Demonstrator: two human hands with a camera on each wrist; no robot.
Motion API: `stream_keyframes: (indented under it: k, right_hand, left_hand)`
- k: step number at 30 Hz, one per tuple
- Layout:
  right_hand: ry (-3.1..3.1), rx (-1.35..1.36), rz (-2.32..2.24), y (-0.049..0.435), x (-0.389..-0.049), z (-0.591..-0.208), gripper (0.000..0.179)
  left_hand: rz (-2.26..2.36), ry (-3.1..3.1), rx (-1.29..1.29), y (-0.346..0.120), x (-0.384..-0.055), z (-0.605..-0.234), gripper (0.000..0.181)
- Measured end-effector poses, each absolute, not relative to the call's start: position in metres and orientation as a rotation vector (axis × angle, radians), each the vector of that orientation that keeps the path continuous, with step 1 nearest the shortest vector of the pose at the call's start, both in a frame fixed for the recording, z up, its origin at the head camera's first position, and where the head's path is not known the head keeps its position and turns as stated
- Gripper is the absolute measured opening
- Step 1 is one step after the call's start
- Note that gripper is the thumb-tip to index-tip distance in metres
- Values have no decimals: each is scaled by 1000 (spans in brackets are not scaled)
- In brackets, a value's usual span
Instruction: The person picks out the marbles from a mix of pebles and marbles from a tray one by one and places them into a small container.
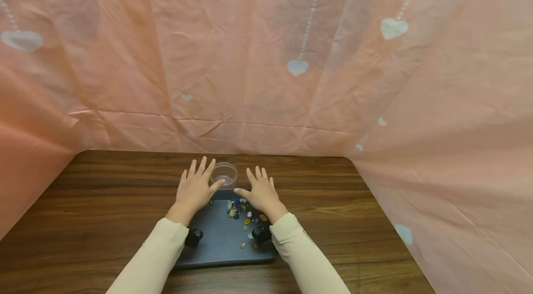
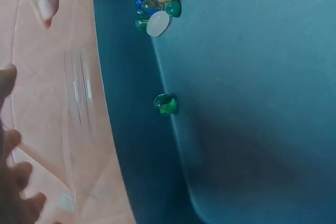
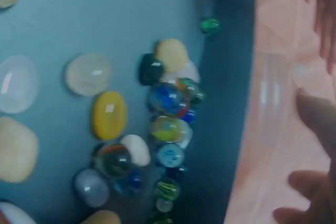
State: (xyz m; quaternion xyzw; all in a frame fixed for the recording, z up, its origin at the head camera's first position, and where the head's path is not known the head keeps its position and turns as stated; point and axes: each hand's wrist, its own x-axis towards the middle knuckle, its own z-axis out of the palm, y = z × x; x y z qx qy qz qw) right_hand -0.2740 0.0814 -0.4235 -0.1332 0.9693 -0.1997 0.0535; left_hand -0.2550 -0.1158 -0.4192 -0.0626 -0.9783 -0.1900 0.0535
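Note:
My left hand [image 1: 195, 190] is held over the far left part of a dark tray [image 1: 216, 236], fingers straight and spread, holding nothing. My right hand [image 1: 261, 194] mirrors it at the far right, its thumb pointing inward. Between and beyond them stands a clear round container [image 1: 225, 174], its left rim close to my left fingers in the head view. Glass marbles [image 1: 238, 203] and smooth stones crowd the tray's far right side. A lone green marble [image 2: 166, 104] lies by the far wall in the left wrist view. The right wrist view shows a yellow stone [image 3: 109, 115] among pale ones.
The tray rests on a brown wood-grain table [image 1: 333, 220]. A pink cloth with white hearts [image 1: 258, 76] hangs behind and along both sides. Black wrist cameras [image 1: 193, 237] sit below both wrists, over the tray.

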Motion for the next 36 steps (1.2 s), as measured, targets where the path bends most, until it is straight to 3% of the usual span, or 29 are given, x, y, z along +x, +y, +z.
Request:
stream_keyframes:
  k: [18, 36]
  right_hand:
    - [2586, -280, -1314, 151, -255, -429, 75]
    - [2354, -228, -1684, 175, -218, -450, 60]
  left_hand:
    - [-1197, -2832, -112, -130, -236, -422, 85]
    - [-1743, -2550, 57, -143, -212, -429, 65]
